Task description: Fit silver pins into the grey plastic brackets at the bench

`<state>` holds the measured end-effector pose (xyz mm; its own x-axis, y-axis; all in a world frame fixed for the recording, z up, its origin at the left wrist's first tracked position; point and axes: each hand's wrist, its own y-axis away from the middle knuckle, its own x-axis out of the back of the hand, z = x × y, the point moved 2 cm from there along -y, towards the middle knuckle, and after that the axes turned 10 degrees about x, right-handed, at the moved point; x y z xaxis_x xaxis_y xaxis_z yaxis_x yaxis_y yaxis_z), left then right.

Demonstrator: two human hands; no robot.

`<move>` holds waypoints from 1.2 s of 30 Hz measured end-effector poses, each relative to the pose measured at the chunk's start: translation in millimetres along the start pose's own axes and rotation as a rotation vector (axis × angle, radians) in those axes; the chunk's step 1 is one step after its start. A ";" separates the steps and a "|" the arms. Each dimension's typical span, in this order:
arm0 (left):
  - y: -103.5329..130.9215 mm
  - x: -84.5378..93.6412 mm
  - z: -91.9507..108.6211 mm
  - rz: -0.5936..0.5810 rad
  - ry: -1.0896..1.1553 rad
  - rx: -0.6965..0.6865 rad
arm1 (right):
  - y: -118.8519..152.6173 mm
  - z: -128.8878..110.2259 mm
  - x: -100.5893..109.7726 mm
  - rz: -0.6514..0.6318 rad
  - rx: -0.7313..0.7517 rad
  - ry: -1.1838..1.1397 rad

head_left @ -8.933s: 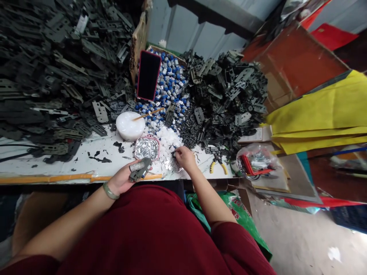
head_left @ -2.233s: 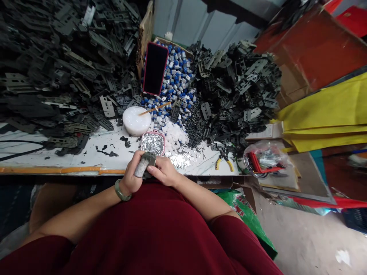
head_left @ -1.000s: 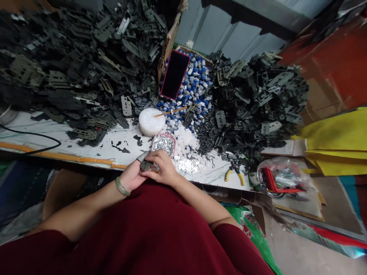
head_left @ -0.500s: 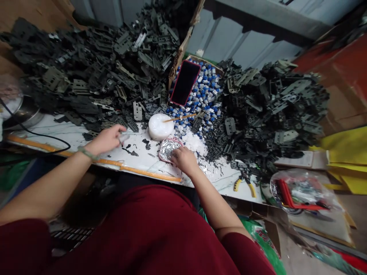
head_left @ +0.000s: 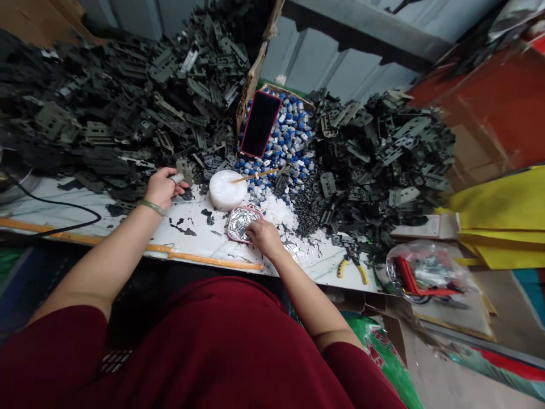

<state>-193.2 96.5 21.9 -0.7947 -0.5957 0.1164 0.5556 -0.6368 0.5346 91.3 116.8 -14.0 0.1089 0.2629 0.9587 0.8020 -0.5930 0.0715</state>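
Observation:
My left hand [head_left: 164, 188] is at the near edge of the left heap of dark metal parts [head_left: 123, 108], fingers curled beside a grey-green plate [head_left: 186, 168]. A pale grey piece [head_left: 176, 178] shows at its fingers; whether it is held or worn is unclear. My right hand [head_left: 264, 236] has its fingertips pressed together at the right side of a small pink-rimmed tray [head_left: 229, 227] of silver pins [head_left: 242, 219]; anything pinched there is too small to make out. A round white container [head_left: 227, 190] with a thin wooden stick [head_left: 255, 175] sits just behind the tray.
A phone [head_left: 260, 124] leans on blue and white pieces [head_left: 293, 133]. White pieces [head_left: 279, 211] and small black ones [head_left: 309, 207] lie right of the tray. Farther right are another dark heap [head_left: 383, 142], yellow-handled pliers [head_left: 352, 267] and a plastic bag [head_left: 430, 272].
My left hand has moved from above the tabletop up to the dark parts, its fingers now more curled. My right hand stays at the pin tray. The whole view has shifted slightly.

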 end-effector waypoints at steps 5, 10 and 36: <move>42.9 26.5 -32.3 -0.124 0.260 0.091 | 2.5 4.6 -1.1 0.138 0.061 -0.037; 75.0 17.7 -76.8 -0.120 0.314 0.124 | 4.3 3.3 -1.3 0.216 0.034 -0.130; 132.7 -68.1 -109.7 -0.502 0.225 0.100 | 26.0 -37.2 8.8 0.351 0.178 -0.309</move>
<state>-38.5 -1.1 -6.9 -0.8778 -0.3285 -0.3486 0.0881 -0.8260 0.5567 91.3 75.4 6.6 0.5375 0.2994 0.7883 0.7704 -0.5544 -0.3148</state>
